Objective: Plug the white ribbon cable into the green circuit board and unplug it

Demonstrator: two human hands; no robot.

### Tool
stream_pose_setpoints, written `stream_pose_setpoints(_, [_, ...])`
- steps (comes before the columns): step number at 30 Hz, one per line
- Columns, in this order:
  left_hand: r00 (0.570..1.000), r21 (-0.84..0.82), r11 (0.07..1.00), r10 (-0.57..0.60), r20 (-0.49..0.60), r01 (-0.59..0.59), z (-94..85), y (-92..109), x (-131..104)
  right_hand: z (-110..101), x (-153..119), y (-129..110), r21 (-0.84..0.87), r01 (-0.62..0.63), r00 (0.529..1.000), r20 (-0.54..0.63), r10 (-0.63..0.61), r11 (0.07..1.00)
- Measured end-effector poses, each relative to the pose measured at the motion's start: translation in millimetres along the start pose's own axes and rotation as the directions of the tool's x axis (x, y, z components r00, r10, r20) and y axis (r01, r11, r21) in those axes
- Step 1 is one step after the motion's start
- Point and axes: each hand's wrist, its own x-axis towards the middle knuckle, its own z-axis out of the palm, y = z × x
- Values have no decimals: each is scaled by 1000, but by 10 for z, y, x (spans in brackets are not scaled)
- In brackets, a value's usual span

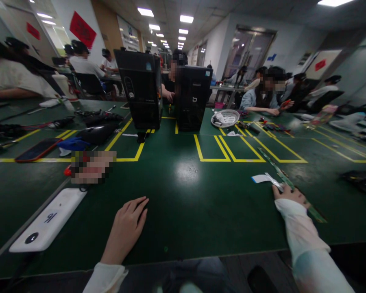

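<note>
My left hand (128,226) lies on the green tabletop (183,219) with its fingers stretched out and nothing in them. On the right, my right hand (293,197) is closed over the middle of a long, narrow green circuit board (277,169). The board runs slantwise under the palm, its far end and its near end both showing. A white ribbon cable (264,178) with a blue tip sticks out to the left beside the thumb. The fingers partly hide where cable and board meet.
Two black computer towers (193,99) stand at the back. A white power bank-like device (49,221) lies at left, near a phone (38,149) and dark cables. A white basket (225,119) holds parts. Yellow tape (213,160) marks boxes. Other people sit around.
</note>
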Motion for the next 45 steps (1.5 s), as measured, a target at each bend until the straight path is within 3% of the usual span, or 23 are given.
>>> stream_pose_setpoints(4, [1000, -9, 1000, -12, -9, 12, -11, 22, 1, 57, 51, 57, 31, 59, 995, -80, -56, 998])
stream_pose_setpoints(8, [1000, -4, 1000, -13, -13, 13, -11, 26, -1, 149, 197, 97, 17, 269, 957, -117, -265, 963])
stream_pose_setpoints(10, [1000, 1, 1000, -6, -12, 6, -8, 22, -2, 196, 268, 56, -5, 420, 903, -101, -418, 908])
stream_pose_setpoints(12, [1000, 3, 1000, -2, -10, 2, -7, 22, -2, 236, 292, -42, 0, 591, 802, -107, -587, 807])
stream_pose_setpoints(14, [1000, 2, 1000, -4, -14, 4, -10, 27, -1, 262, 253, -195, 35, 746, 661, -154, -734, 665])
stream_pose_setpoints(18, [1000, 3, 1000, -2, -30, 2, -18, 41, 1, 255, 7, -614, 127, 910, 414, -273, -869, 394])
stream_pose_setpoints(22, [1000, 4, 1000, -6, -22, 6, -22, 41, 3, 186, -364, -1087, 224, 958, 246, -317, -916, 179])
stream_pose_setpoints(26, [1000, 5, 1000, -9, -10, 9, -20, 37, 4, 105, -777, -1493, 285, 958, 120, -330, -936, 22])
stream_pose_setpoints(30, [1000, -3, 1000, -16, -2, 16, -22, 43, 4, 45, -1204, -1746, 315, 946, 39, -342, -939, -75])
stream_pose_setpoints(35, [999, -10, 999, -32, -1, 32, -28, 48, 2, -11, -1658, -1881, 368, 913, -37, -353, -935, -175])
stream_pose_setpoints(45, [1000, -5, 1000, -28, -5, 28, -21, 41, 2, -142, -2169, -1968, 427, 861, -136, -326, -936, -274])
